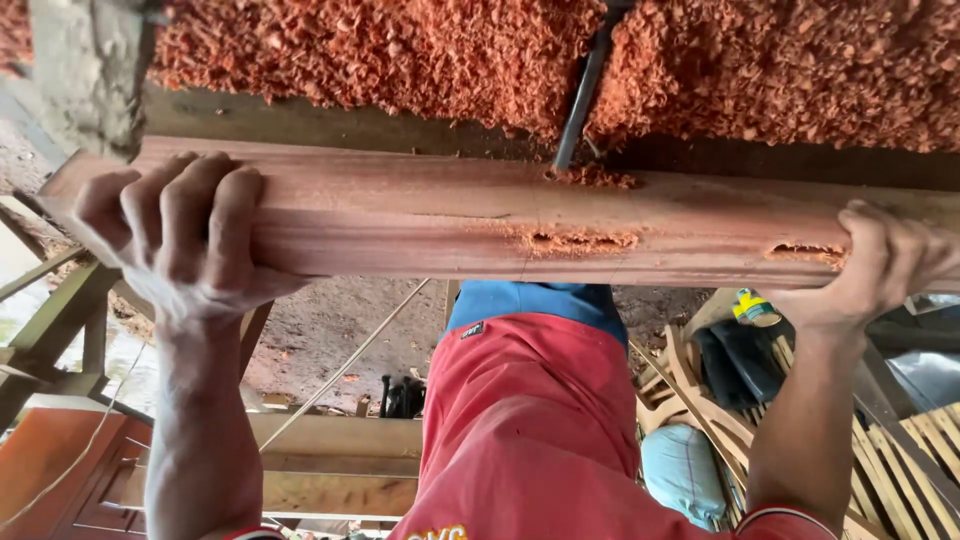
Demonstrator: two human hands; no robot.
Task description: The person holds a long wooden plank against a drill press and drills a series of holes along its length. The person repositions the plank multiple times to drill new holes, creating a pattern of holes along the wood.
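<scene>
Left hand [185, 235]: fingers curled tight around the left end of the reddish wooden beam [500, 225].
Right hand [880, 265]: fingers wrapped over its right end.
Beam: horizontal, below red wood shavings [400, 50].

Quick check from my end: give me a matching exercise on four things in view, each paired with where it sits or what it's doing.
Things:
1. left hand
2. right hand
3. wood shavings
4. yellow-capped bottle

Places or states:
A. heaped beyond the plank
B. fingers wrapped over the plank's left end
C. below the plank, by the wooden chairs
D. gripping the plank's right part, next to a notch

Pairs: 1-B, 2-D, 3-A, 4-C

Both hands hold the same reddish plank.
</scene>
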